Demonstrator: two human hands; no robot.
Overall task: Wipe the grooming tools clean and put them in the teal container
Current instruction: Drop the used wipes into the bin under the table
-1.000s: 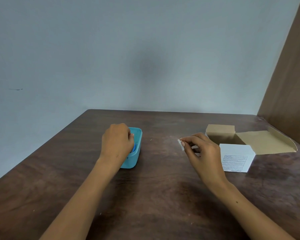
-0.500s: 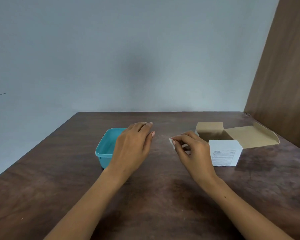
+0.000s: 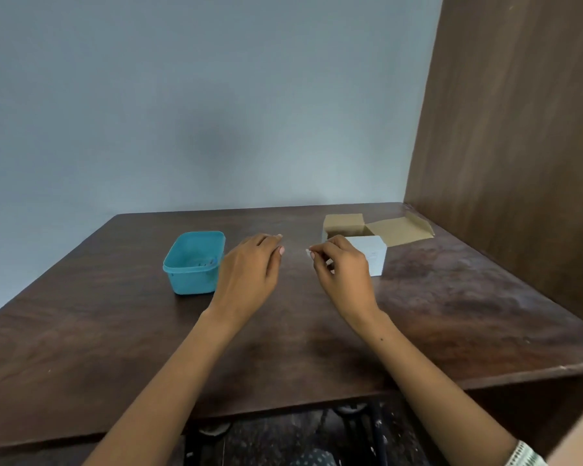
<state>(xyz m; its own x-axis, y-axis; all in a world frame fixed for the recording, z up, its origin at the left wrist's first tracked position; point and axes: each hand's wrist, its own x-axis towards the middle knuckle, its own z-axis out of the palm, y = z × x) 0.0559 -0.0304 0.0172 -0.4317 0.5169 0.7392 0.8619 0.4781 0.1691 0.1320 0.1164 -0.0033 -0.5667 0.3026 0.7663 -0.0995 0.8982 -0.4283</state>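
Observation:
The teal container [image 3: 191,284] stands on the dark wooden table [image 3: 115,331], left of centre, with small items lying in its bottom. My left hand [image 3: 249,274] hovers just right of the container, palm down, fingers loosely spread and holding nothing. My right hand [image 3: 344,274] is a short way to the right, its thumb and fingers pinched on a small white wipe [image 3: 307,253], most of which is hidden in the fingers. No grooming tool lies on the table outside the container.
A white cardboard box [image 3: 371,253] with brown flaps folded open stands right behind my right hand. A brown wooden panel [image 3: 519,129] walls off the table's right side. The table's front edge runs across near my forearms.
My left hand has left the teal container and moved right toward the right hand, now holding nothing. The view has pulled back and dropped. The right hand keeps its pinch on the wipe.

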